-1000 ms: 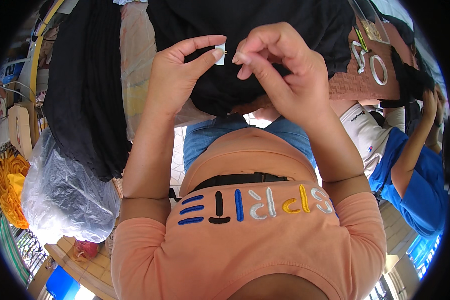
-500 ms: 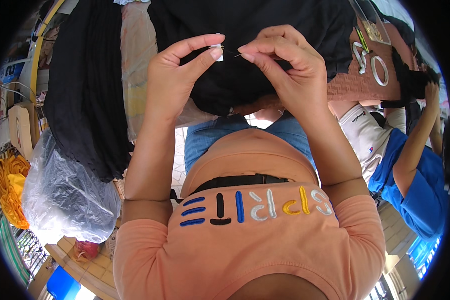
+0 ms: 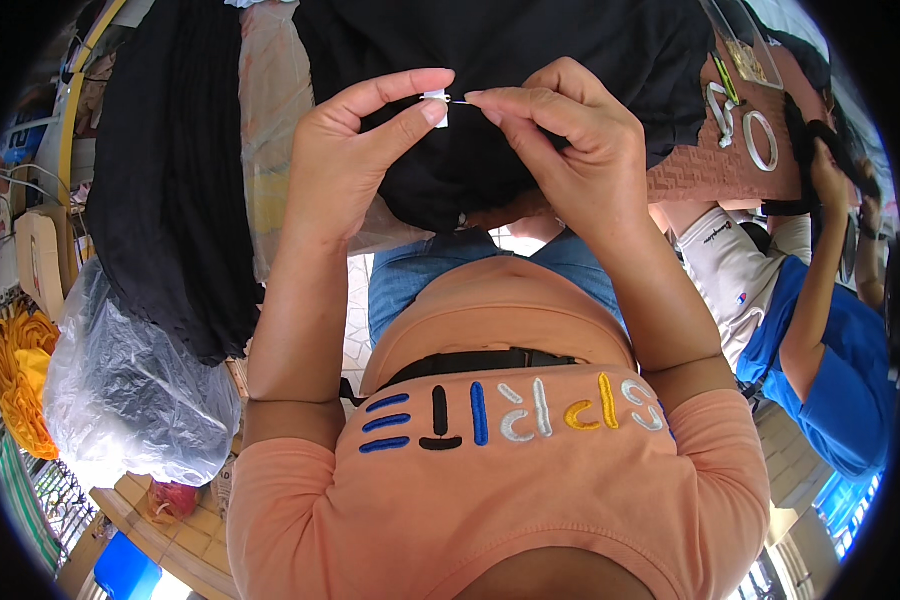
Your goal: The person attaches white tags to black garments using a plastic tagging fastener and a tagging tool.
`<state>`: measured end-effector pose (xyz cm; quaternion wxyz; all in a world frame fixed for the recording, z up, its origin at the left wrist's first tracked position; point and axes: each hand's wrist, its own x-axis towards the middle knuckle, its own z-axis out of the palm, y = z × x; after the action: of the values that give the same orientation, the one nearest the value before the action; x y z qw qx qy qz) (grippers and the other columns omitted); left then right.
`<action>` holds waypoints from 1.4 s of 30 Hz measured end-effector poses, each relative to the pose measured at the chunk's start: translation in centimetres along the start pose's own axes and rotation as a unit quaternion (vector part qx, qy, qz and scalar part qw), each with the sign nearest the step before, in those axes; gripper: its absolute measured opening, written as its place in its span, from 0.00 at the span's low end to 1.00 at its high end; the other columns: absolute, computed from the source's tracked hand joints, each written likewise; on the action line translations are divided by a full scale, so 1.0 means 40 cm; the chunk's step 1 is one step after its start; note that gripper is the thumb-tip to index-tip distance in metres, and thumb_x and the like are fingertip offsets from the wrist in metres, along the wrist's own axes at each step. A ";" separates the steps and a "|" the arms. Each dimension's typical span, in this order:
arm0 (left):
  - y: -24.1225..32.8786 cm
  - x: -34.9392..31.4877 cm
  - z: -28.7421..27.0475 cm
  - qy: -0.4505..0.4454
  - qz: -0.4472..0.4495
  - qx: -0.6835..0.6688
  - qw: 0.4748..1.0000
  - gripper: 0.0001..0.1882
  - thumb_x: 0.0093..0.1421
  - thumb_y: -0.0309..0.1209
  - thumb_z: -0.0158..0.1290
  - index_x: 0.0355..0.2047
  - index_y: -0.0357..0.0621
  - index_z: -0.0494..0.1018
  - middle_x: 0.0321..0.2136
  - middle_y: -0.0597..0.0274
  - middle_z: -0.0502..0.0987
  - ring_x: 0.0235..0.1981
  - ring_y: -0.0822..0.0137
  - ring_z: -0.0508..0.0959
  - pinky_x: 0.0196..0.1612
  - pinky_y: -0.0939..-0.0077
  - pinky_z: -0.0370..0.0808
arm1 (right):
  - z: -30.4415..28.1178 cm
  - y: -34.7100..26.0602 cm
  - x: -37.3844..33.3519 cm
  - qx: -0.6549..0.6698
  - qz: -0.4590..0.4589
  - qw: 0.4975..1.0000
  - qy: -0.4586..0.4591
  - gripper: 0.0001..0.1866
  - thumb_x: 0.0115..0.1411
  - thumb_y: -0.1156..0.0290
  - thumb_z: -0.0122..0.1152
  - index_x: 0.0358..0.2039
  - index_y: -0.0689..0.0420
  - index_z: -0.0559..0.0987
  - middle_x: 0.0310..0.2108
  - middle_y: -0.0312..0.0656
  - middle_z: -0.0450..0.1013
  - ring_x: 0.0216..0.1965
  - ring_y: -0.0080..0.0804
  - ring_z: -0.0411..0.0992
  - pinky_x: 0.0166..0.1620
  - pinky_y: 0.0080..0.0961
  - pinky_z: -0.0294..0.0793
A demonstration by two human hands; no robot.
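Between the thumb and forefinger of my left hand [image 3: 355, 135] is a small white piece [image 3: 441, 119], maybe a tag or label, with a tiny light-coloured bit at its right edge. My right hand [image 3: 582, 125] pinches a thin needle [image 3: 459, 101] between thumb and forefinger, its other end at the white piece's edge. Whether the needle passes through anything is too small to tell. Both hands are raised over a large black cloth [image 3: 510, 45] spread on the table.
A white ring [image 3: 761, 141], a white ribbon [image 3: 720, 117], a yellow-green tool [image 3: 725, 80] and a clear box [image 3: 767, 65] lie at right. Beyond them a person in a blue shirt [image 3: 820, 350] works. A clear plastic bag [image 3: 135, 390] and pleated black cloth [image 3: 175, 200] are at left.
My right hand has shifted slightly left and brought the needle up to the white piece. My left hand has barely moved. The neighbouring person's arms have shifted.
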<state>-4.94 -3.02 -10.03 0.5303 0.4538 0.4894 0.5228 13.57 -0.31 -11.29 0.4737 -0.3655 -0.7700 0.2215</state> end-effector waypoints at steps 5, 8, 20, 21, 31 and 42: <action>-0.002 0.001 -0.001 0.000 -0.005 0.003 1.000 0.13 0.54 0.22 0.59 0.41 0.37 0.78 0.37 0.62 0.80 0.35 0.79 0.76 0.42 0.87 0.73 | -0.003 -0.005 0.006 0.027 -0.013 0.999 0.027 0.09 0.49 0.79 0.65 0.31 0.53 0.82 0.25 0.37 0.72 0.23 0.29 0.71 0.25 0.20 0.69; -0.005 0.001 -0.003 0.006 0.000 0.008 1.000 0.13 0.54 0.22 0.59 0.41 0.37 0.78 0.37 0.62 0.80 0.36 0.79 0.76 0.42 0.87 0.73 | -0.010 -0.017 0.014 0.047 -0.047 0.998 0.024 0.09 0.49 0.82 0.64 0.32 0.56 0.81 0.27 0.38 0.73 0.26 0.27 0.72 0.28 0.19 0.70; -0.014 0.002 0.000 0.001 0.003 0.013 1.000 0.13 0.54 0.21 0.57 0.42 0.39 0.78 0.36 0.64 0.80 0.34 0.80 0.76 0.41 0.87 0.72 | -0.011 -0.065 0.020 0.089 -0.124 0.988 -0.028 0.11 0.51 0.84 0.61 0.34 0.58 0.80 0.32 0.41 0.73 0.27 0.26 0.72 0.27 0.17 0.71; -0.012 0.001 0.001 0.003 0.002 0.018 1.000 0.14 0.54 0.21 0.56 0.42 0.39 0.78 0.36 0.64 0.80 0.34 0.80 0.76 0.41 0.87 0.72 | -0.010 -0.067 0.021 0.097 -0.112 0.989 -0.024 0.11 0.50 0.83 0.62 0.34 0.57 0.80 0.31 0.40 0.73 0.27 0.30 0.73 0.27 0.20 0.71; -0.012 0.001 -0.009 -0.004 0.009 -0.013 1.000 0.17 0.54 0.18 0.55 0.46 0.37 0.76 0.43 0.62 0.78 0.39 0.79 0.75 0.46 0.85 0.71 | 0.013 -0.020 -0.004 0.201 0.094 0.975 -0.016 0.10 0.54 0.83 0.60 0.35 0.56 0.82 0.26 0.37 0.72 0.22 0.20 0.71 0.26 0.16 0.69; 0.007 -0.005 -0.003 -0.001 0.009 -0.043 0.999 0.16 0.55 0.20 0.57 0.46 0.36 0.75 0.43 0.60 0.78 0.39 0.77 0.76 0.46 0.85 0.72 | 0.002 -0.018 -0.010 0.116 0.085 0.989 -0.030 0.12 0.55 0.84 0.57 0.38 0.58 0.82 0.29 0.33 0.70 0.28 0.16 0.70 0.33 0.11 0.70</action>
<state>-5.09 -3.23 -9.78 0.5451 0.4352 0.4617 0.5480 13.35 -1.07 -11.07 0.4690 -0.3659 -0.7189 0.3597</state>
